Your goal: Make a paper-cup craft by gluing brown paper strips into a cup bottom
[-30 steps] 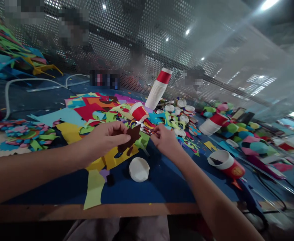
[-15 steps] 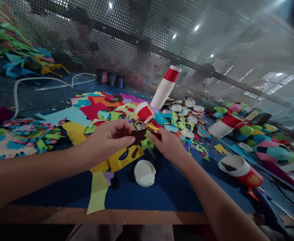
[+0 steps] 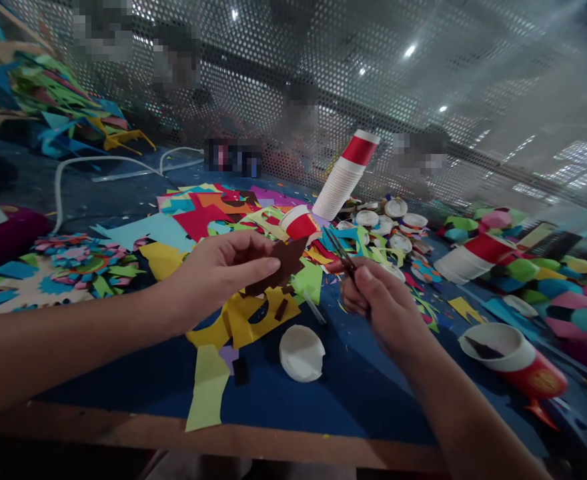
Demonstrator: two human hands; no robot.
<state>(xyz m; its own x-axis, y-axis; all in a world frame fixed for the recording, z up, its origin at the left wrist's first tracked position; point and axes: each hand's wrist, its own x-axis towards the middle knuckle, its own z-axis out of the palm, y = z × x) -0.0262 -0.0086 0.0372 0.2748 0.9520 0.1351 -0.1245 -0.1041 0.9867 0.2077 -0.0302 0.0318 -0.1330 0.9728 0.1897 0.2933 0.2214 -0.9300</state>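
Between thumb and fingers, my left hand pinches a piece of dark brown paper. My right hand grips a pair of scissors, whose blades point up and away to the left, apart from the brown paper. Beneath the hands lie yellow paper scraps with cut-out holes and a light green scrap. A white round cup base rests on the blue table just in front of them. Beyond the left hand a short red and white cup piece is partly hidden.
A tall stack of paper cups leans at the back. White discs lie beside it. On the right are a tipped cup stack and a red cup with a dark scrap inside. Paper flowers lie left.
My right hand has moved right, away from the brown paper, and the scissors now show clearly. The left hand still holds the paper. The whole view has shifted slightly.
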